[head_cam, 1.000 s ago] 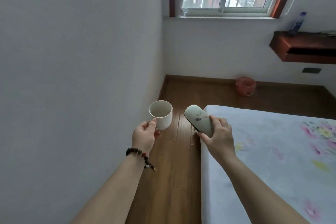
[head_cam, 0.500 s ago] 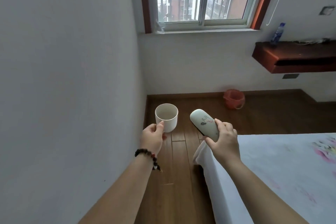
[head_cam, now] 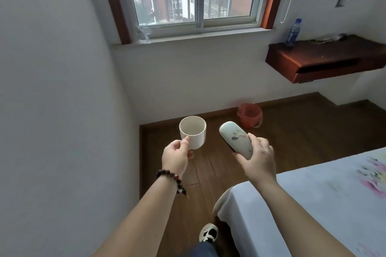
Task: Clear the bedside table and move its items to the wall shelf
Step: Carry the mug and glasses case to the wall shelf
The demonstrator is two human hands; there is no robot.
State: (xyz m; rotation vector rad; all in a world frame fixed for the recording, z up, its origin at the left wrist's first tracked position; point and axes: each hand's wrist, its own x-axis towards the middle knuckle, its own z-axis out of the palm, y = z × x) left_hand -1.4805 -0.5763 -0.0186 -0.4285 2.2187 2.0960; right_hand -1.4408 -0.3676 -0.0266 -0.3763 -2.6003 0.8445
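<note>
My left hand (head_cam: pixel 175 158) holds a white mug (head_cam: pixel 193 132) by its handle, upright and in the air over the wooden floor. My right hand (head_cam: pixel 258 159) grips one end of a pale green oval case (head_cam: pixel 234 139) with a small drawing on it, its free end pointing up and left. The reddish-brown wall shelf (head_cam: pixel 325 58) hangs at the upper right, far beyond both hands. A blue-labelled water bottle (head_cam: pixel 293 31) stands on its left end. The bedside table is out of view.
A bed (head_cam: pixel 313 204) with a pale flowered sheet fills the lower right. A narrow strip of floor runs between it and the left wall. A red bin (head_cam: pixel 249 115) sits under the window. My shoe (head_cam: pixel 207 232) shows at the bottom.
The view has lifted and moved forward along the bed's side; the window and shelf are nearer and larger. Both hands keep the mug and case, held level in front of me.
</note>
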